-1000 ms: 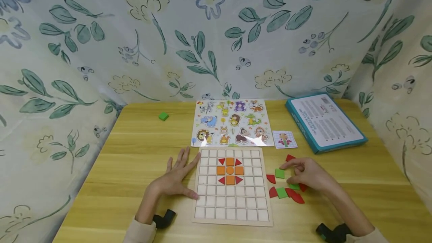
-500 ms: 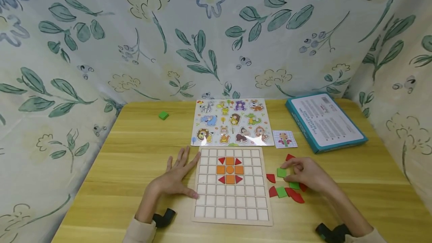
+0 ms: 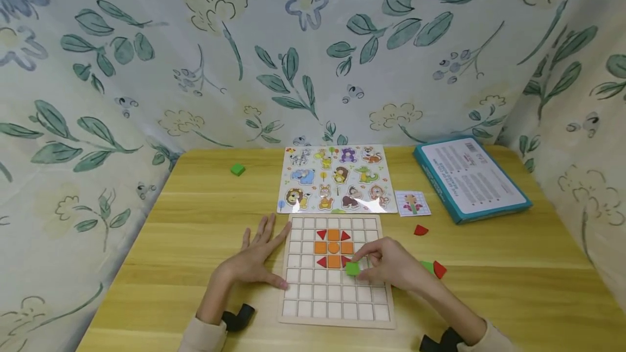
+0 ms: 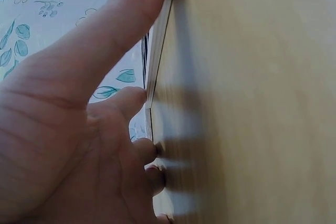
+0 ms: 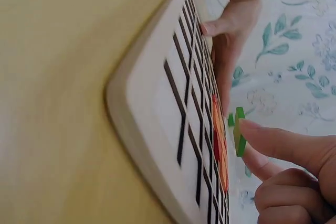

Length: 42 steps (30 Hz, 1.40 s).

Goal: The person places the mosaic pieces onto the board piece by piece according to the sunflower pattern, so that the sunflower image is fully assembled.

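Note:
A wooden grid board (image 3: pixel 318 306) lies on the table with orange squares, an orange round piece (image 3: pixel 333 247) and red triangles set in its upper middle cells. My right hand (image 3: pixel 391 265) pinches a green square tile (image 3: pixel 352 269) between thumb and forefinger, over the board just below the lower right red triangle. In the right wrist view the green tile (image 5: pixel 240 131) is held clear of the board's surface. My left hand (image 3: pixel 251 259) lies with fingers spread, its thumb and forefinger touching the board's left edge. The left wrist view shows the thumb (image 4: pixel 121 19) against that edge.
Behind the board lies an animal picture puzzle (image 3: pixel 337 178), with a small pattern card (image 3: pixel 413 202) beside it. A blue box (image 3: pixel 471 178) stands at the back right. Red pieces (image 3: pixel 439 269) and a green tile (image 3: pixel 427 266) lie right of my hand. Another green tile (image 3: pixel 237 169) sits far left.
My right hand has picked up a green square tile from the loose pieces and carried it left over the board. My left hand stays in place.

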Each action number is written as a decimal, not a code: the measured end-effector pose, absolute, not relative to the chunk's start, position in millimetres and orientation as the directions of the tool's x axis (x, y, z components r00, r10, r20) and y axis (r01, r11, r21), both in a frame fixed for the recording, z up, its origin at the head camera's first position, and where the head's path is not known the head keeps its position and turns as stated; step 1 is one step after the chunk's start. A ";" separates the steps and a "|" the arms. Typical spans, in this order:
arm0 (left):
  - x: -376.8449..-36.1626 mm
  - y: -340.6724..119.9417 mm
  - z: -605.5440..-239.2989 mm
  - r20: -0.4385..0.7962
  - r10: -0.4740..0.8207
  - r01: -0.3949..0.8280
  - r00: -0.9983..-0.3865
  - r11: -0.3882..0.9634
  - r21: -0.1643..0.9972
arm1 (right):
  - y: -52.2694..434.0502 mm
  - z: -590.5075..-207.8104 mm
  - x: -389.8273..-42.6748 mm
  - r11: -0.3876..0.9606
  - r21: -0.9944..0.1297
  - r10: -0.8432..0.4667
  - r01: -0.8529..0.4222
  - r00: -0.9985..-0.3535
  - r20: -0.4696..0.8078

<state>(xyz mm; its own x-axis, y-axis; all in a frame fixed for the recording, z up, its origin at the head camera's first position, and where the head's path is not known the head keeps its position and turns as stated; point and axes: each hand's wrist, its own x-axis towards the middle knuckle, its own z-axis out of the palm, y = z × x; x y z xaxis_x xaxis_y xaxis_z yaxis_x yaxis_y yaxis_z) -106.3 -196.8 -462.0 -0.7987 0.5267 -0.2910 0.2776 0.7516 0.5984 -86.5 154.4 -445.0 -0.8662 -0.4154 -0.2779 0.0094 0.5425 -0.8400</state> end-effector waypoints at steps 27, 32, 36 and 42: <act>-106.7 -195.5 -467.0 -0.291 0.521 0.276 -0.802 0.756 0.593 | 108.4 -463.2 -74.9 0.568 -0.821 -0.391 -0.057 -0.897 -0.208; -106.8 -196.8 -467.6 -0.291 0.522 0.274 -0.802 0.754 0.598 | 106.0 -464.7 -75.7 0.573 -0.818 -0.380 -0.055 -0.902 -0.205; -107.3 -196.8 -468.0 -0.288 0.521 0.277 -0.803 0.756 0.594 | 106.5 -466.3 -76.2 0.555 -0.831 -0.389 -0.037 -0.895 -0.219; -108.4 -197.0 -468.1 -0.290 0.520 0.283 -0.804 0.762 0.582 | 105.0 -467.9 -77.0 0.533 -0.846 -0.375 -0.018 -0.902 -0.216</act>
